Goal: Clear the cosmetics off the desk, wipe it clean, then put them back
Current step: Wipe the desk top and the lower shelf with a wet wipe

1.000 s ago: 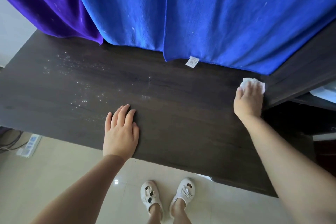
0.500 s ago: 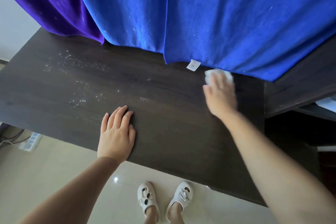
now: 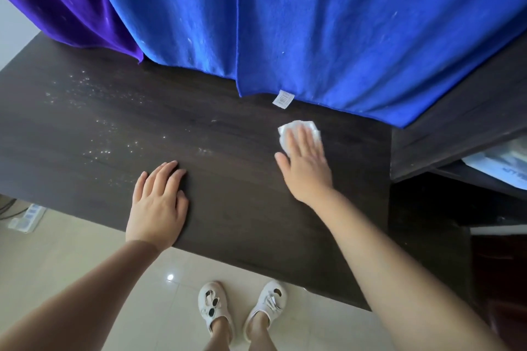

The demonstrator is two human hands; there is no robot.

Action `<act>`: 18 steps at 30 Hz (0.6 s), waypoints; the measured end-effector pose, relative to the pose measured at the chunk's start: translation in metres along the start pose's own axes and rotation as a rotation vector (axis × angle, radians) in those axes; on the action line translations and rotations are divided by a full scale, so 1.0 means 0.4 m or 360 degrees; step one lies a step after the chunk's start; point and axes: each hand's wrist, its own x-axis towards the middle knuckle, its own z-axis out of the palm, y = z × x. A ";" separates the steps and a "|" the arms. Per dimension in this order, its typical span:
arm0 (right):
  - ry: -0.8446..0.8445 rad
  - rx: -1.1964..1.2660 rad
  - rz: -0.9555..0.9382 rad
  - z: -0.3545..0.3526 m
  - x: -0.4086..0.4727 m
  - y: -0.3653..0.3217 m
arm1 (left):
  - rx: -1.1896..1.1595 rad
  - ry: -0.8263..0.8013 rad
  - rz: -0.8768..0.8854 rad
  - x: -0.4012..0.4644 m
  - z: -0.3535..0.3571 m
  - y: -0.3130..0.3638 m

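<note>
From the head camera, your right hand [image 3: 306, 164] lies flat with straight fingers [image 3: 299, 139] pressing a white wipe [image 3: 299, 129] onto the dark surface [image 3: 228, 208], just below the hem of the blue towel [image 3: 313, 23]. Your left hand [image 3: 158, 202] rests flat near the front edge, fingers released and holding nothing. No cosmetics are in view; you seem to be in the wiping stage. White specks [image 3: 94, 111] cover the left part of the surface, well apart from the wipe. The likely slip: the small wipe could smear or scatter the specks, push them over the edge, or snag the towel's tag [image 3: 283, 99].
</note>
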 end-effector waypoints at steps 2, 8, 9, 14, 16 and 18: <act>0.0193 -0.0043 0.0427 -0.020 -0.014 0.157 | 0.0003 -0.0010 -0.0011 0.000 0.000 0.002; -0.0029 -0.0018 0.0654 -0.017 -0.130 0.216 | 0.0006 -0.0010 -0.0029 -0.003 -0.003 0.007; -0.0042 -0.0003 0.0610 -0.014 -0.172 0.194 | 0.0002 -0.0011 -0.0032 -0.003 -0.004 0.007; -0.0052 -0.0081 0.0422 -0.007 -0.424 0.131 | -0.0020 -0.0014 -0.0025 -0.003 -0.001 0.006; 0.0020 -0.0096 0.0547 0.009 -0.468 0.101 | -0.0033 -0.0012 -0.0020 -0.003 0.000 0.005; 0.0094 -0.0087 0.0751 0.023 -0.451 0.033 | -0.0044 -0.0024 -0.0018 -0.002 0.001 0.003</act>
